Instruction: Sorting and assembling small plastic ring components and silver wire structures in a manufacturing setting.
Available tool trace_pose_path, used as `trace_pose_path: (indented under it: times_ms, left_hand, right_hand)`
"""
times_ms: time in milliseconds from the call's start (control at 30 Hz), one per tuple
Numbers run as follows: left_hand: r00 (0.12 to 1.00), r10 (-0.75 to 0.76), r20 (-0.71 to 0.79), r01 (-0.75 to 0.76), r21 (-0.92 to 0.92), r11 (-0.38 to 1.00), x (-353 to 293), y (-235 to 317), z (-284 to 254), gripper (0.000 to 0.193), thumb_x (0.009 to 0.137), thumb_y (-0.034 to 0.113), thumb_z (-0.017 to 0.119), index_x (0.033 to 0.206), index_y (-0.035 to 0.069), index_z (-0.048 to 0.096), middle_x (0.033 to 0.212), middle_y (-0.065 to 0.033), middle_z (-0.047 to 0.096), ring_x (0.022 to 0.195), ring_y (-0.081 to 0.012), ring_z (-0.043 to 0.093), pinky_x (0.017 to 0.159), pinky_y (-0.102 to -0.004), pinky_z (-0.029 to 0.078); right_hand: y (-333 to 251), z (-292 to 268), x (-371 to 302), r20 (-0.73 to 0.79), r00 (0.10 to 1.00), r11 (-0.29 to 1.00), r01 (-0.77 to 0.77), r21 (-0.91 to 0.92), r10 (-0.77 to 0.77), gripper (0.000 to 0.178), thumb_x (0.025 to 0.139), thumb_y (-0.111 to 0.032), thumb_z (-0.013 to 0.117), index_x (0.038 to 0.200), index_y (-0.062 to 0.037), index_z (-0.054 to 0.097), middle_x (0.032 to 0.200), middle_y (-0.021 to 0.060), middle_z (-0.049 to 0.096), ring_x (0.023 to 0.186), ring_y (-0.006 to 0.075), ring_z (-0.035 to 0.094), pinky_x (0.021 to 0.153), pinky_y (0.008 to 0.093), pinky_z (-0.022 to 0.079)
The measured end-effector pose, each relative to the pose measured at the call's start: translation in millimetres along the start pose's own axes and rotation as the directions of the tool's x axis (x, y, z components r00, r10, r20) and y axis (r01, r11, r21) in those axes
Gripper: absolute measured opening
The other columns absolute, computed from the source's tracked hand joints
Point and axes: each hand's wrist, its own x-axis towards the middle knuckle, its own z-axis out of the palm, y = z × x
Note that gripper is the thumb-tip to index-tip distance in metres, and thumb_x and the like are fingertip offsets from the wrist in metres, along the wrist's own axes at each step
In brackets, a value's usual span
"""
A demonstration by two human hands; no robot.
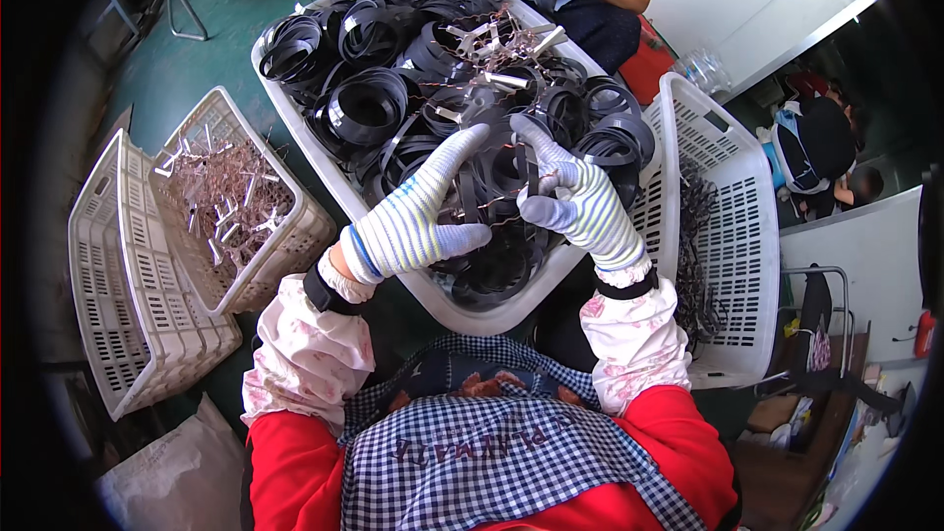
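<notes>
Both gloved hands over white tub (462, 320) of black strap coils: right hand (580, 202) pinches 1 black strap (531, 169) and thin wire (492, 205), left hand (418, 211) loosely extended, index pointing; judgement: keep wire taut, grip close to strap.

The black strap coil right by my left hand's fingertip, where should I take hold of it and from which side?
Take the black strap coil by its near rim, coming from above on your side. It lies flat on the heap in the white tub with its open centre facing up, so left hand fingers can hook inside the ring, thumb outside. Neighbouring coils crowd its far side, probably blocking a grip there.
</notes>
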Motion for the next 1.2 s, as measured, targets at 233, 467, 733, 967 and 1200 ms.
trace_pose_path:
  times_ms: [233,467,733,967,1200]
  left_hand:
    - [0.998,-0.008,0.055,0.010,-0.025,1.000,5,-15,2,0.107,0.081,0.003,0.081,0.164,0.013,0.014,0.145,-0.0084,0.049,0.126,-0.0170,0.052,0.107,-0.0341,0.044]
    - [0.998,0.056,-0.017,-0.058,-0.458,0.887,12,-1,-8,0.091,0.087,0.025,0.074,0.161,0.012,0.023,0.152,-0.0144,0.043,0.127,-0.0258,0.057,0.105,-0.0387,0.048]
    - [0.997,-0.068,0.028,0.065,-0.763,0.643,2,-22,-20,0.085,0.088,0.026,0.069,0.159,0.005,0.027,0.149,-0.0197,0.049,0.118,-0.0314,0.061,0.094,-0.0438,0.053]
    - [0.999,-0.034,0.043,0.054,-0.859,0.509,2,-33,-24,0.071,0.091,0.023,0.067,0.153,0.004,0.037,0.136,-0.0155,0.060,0.111,-0.0295,0.065,0.093,-0.0421,0.055]
    - [0.998,-0.029,0.053,0.060,-0.837,0.544,6,-35,-22,0.085,0.087,0.019,0.067,0.160,0.007,0.024,0.156,-0.0217,0.041,0.126,-0.0373,0.058,0.107,-0.0503,0.048]
  right_hand:
    - [9,2,4,0.198,0.968,0.950,0.198,-0.242,-0.151,0.043,0.081,-0.033,0.086,0.098,0.0047,0.073,0.163,0.0242,0.032,0.151,0.0315,0.032,0.117,0.0388,0.033]
    - [-9,-23,4,-0.349,0.929,0.976,0.175,0.133,-0.119,0.047,0.099,-0.044,0.065,0.121,-0.0021,0.070,0.117,0.0095,0.071,0.105,0.0150,0.068,0.094,0.0260,0.052]
    - [28,1,12,-0.025,0.997,0.934,-0.055,0.352,0.068,0.040,0.106,-0.022,0.057,0.141,-0.0033,0.057,0.119,0.0067,0.071,0.104,0.0136,0.068,0.095,0.0312,0.056]
    - [46,11,11,0.138,0.990,0.820,-0.060,0.569,-0.023,0.043,0.107,-0.026,0.055,0.146,-0.0082,0.051,0.129,0.0046,0.066,0.112,0.0144,0.066,0.099,0.0372,0.056]
    - [34,12,9,0.323,0.945,0.533,-0.245,0.810,-0.056,0.052,0.104,-0.024,0.059,0.150,-0.0038,0.044,0.137,0.0127,0.062,0.122,0.0260,0.064,0.103,0.0478,0.054]
